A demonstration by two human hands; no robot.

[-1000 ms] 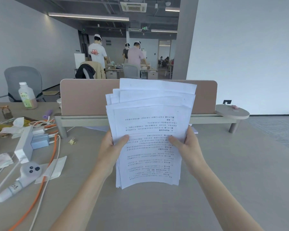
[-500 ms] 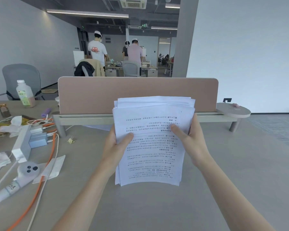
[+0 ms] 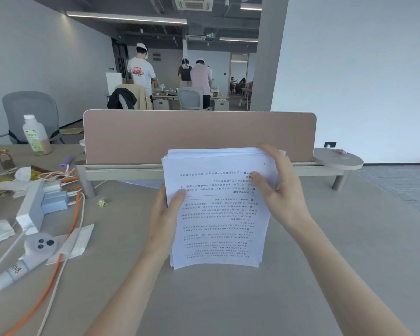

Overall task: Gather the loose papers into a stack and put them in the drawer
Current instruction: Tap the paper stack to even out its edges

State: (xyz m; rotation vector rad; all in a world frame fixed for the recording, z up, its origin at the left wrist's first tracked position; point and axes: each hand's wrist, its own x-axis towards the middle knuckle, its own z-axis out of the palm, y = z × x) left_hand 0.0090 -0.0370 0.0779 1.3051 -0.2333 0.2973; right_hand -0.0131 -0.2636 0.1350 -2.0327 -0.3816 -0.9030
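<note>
Grey desk, pink divider at back. Left side clutter: bottle, power strip, orange cable, controller, binder clip.

Bright, even daylight fills the room, cool and soft. 2 ceiling light strips glow overhead without glare. Shadows on the desk are faint. The right hand smears with motion blur. Edges bow from wide-angle distortion; distant figures look soft.

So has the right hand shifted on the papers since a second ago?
Yes. The right hand has slid up the side of the paper stack to its top right corner, nearer the pink divider panel.
</note>
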